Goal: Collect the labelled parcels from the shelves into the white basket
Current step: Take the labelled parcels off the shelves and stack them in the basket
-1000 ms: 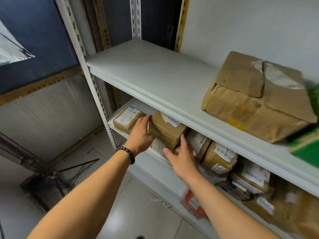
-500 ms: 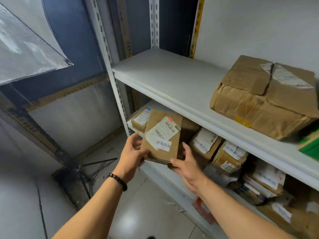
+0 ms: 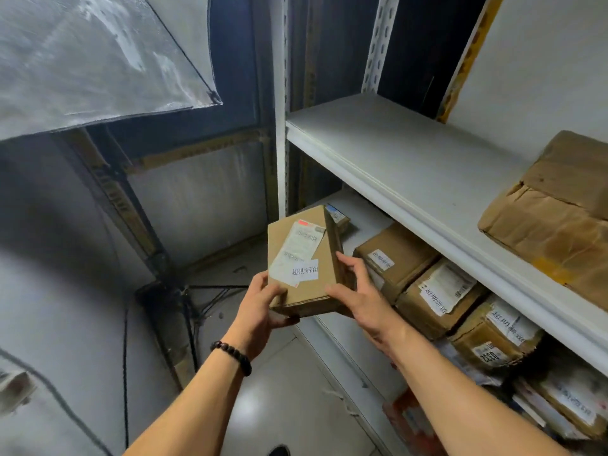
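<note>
I hold a flat brown cardboard parcel (image 3: 304, 261) with white labels on its top face in front of the shelf unit, clear of the shelf. My left hand (image 3: 260, 311) grips its near left corner, thumb on top. My right hand (image 3: 357, 292) grips its right edge, fingers curled round the side. Several more labelled brown parcels (image 3: 437, 291) sit in a row on the middle shelf (image 3: 358, 209) to the right. The white basket is not in view.
A large crumpled brown box (image 3: 552, 212) lies on the upper white shelf (image 3: 394, 153). A white slotted upright (image 3: 282, 126) stands at the shelf's left corner. More parcels (image 3: 566, 399) fill the lower right. Dark stand legs (image 3: 197, 301) cross the floor at left.
Both hands pulled the parcel out of the middle shelf and brought it toward me and leftward, label face up. The view swung left.
</note>
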